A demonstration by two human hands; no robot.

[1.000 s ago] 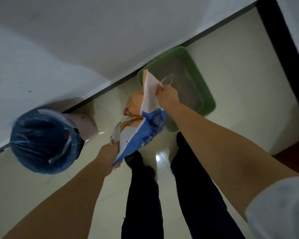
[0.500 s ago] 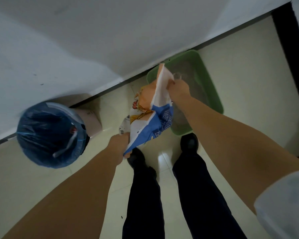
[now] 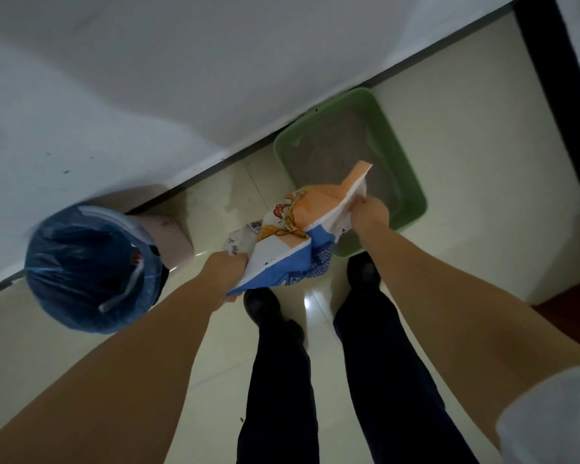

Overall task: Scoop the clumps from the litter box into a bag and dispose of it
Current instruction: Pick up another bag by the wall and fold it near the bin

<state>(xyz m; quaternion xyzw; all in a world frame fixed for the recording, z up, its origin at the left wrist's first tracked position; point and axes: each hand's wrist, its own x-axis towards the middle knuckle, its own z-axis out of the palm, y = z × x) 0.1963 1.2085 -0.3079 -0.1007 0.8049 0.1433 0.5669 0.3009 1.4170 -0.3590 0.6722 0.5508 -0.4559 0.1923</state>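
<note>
I hold a printed bag (image 3: 292,236), white, orange and blue, stretched between both hands above the floor. My left hand (image 3: 225,274) grips its lower end, near my left shoe. My right hand (image 3: 369,216) pinches its upper end, over the near edge of the green litter box (image 3: 412,182). The box sits on the tiles against the wall and holds grey litter (image 3: 332,145). No scoop shows. What is inside the bag is hidden.
A bin lined with a blue plastic bag (image 3: 87,269) stands at the left, beside a pale box (image 3: 168,236) against the wall. My dark-trousered legs and black shoes (image 3: 262,306) stand on the glossy tile floor. A dark door frame (image 3: 556,95) runs down the right.
The bag's top has tipped down and to the right with my right hand, now lying flatter across the box's near edge. My left hand keeps its hold at the lower end.
</note>
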